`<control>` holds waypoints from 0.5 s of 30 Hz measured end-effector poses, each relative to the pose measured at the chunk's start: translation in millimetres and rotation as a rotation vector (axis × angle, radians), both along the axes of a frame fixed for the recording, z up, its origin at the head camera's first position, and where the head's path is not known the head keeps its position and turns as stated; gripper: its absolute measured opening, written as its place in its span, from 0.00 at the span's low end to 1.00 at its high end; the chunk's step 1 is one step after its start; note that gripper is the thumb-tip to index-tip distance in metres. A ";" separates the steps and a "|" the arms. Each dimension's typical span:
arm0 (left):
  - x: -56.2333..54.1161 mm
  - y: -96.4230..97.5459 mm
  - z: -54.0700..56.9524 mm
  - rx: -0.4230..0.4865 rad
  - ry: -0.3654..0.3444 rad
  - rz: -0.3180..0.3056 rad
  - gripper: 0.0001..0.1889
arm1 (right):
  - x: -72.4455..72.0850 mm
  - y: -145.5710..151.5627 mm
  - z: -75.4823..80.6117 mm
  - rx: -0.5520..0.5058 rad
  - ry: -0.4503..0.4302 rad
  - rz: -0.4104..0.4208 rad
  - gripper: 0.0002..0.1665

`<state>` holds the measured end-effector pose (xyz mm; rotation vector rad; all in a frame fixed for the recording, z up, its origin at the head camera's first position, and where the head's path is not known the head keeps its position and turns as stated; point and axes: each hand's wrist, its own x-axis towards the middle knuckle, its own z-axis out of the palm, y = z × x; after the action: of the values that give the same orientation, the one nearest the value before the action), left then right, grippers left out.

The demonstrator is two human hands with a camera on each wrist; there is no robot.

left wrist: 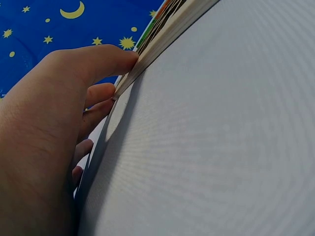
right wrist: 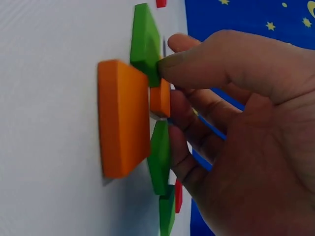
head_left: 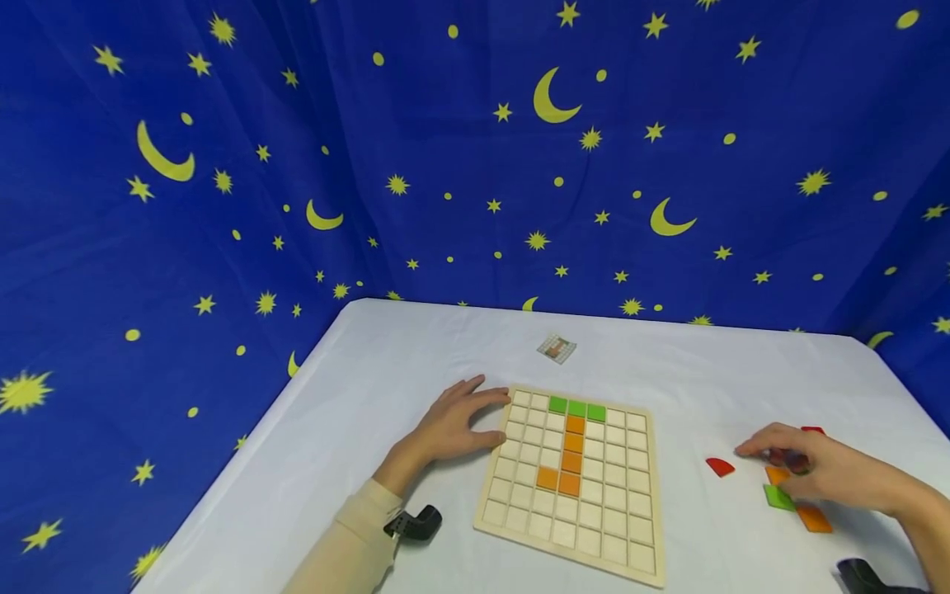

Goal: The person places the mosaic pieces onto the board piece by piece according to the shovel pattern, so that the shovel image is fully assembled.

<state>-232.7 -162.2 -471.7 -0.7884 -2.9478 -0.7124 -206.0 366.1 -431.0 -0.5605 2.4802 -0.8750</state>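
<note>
The pale wooden square grid board (head_left: 616,521) lies flat on the white cloth-covered table (head_left: 416,355), with three green square tiles (head_left: 576,408) set along its far row and five orange square tiles (head_left: 571,461) below them, four running down a column and one beside the lowest; the left hand (head_left: 449,421) rests at the board's left edge, fingers spread and extended, thumb and forefinger touching the frame; to the board's right, the right hand (head_left: 831,466) reaches over a loose green tile (head_left: 778,497) and a loose orange tile (head_left: 815,519), its fingers bent, the thumb at the green one, though I cannot tell whether they pinch anything; a flat red quarter-round piece (head_left: 720,467) lies just beyond its fingertips, and a small printed card (head_left: 557,348) lies past the board's far side; the loose pieces sit so close together that, I judge, a careless grasp could knock a neighbour aside or lift two at once, while a hard push from the left hand could slide the board; the right wrist view shows the pieces' thickness and two more green tiles (right wrist: 159,160) that the head view does not show, whereas only the head view shows the full pattern and the card.
</note>
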 end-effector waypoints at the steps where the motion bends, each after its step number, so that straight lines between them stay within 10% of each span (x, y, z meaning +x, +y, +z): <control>1: -0.3 -0.2 0.4 -0.001 0.001 0.002 0.32 | -0.7 0.5 0.6 0.003 -0.005 0.002 0.33; 15: 1.6 -0.9 1.8 0.019 0.012 -0.014 0.31 | 0.6 -0.9 -1.4 0.003 -0.001 -0.027 0.27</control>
<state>-231.1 -163.1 -470.0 -0.8103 -2.9235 -0.7324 -205.4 365.2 -432.4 -0.5264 2.4929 -0.8816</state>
